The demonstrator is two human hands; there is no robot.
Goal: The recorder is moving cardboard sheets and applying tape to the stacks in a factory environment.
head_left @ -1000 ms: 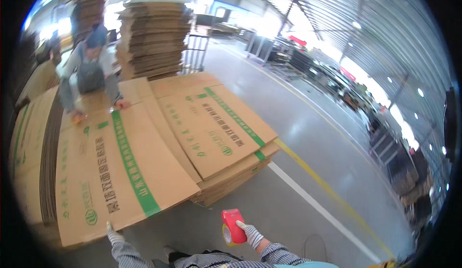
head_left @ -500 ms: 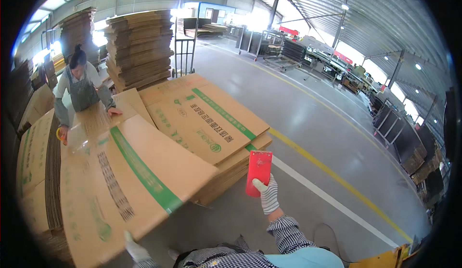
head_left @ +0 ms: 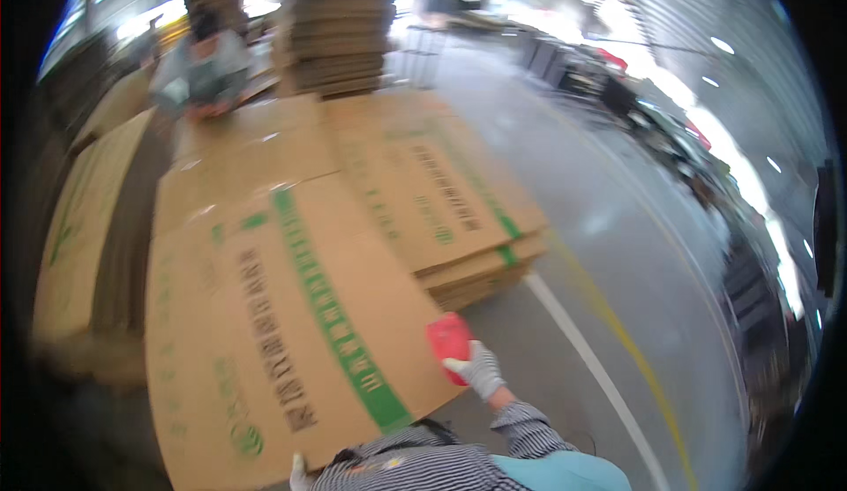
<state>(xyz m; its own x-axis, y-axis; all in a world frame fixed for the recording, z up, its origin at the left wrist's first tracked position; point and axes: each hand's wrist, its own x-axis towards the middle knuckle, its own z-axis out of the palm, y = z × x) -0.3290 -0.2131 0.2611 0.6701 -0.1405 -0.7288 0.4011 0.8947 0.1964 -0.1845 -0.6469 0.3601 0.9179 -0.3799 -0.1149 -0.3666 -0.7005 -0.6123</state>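
A large brown cardboard sheet (head_left: 291, 314) with a green stripe and dark print lies in front of me. My left hand (head_left: 300, 473), in a pale glove, grips its near edge; most of the fingers are hidden. In a striped, pale glove, my right hand (head_left: 479, 370) is wrapped round a flat red oblong block (head_left: 448, 348). The block is beside the sheet's right edge and overlaps it in view; blur hides whether they touch.
A co-worker (head_left: 203, 72) leans over the far end of the sheet. Printed cardboard stacks stand to the right (head_left: 423, 200) and left (head_left: 79, 244), with a tall stack (head_left: 340, 32) behind. Grey floor with a yellow line (head_left: 609, 314) runs along the right.
My view has shifted, with blur. The red block has moved from beyond the cardboard sheet to its right edge. The sheet's near end is closer to my body. The co-worker's hands have come together.
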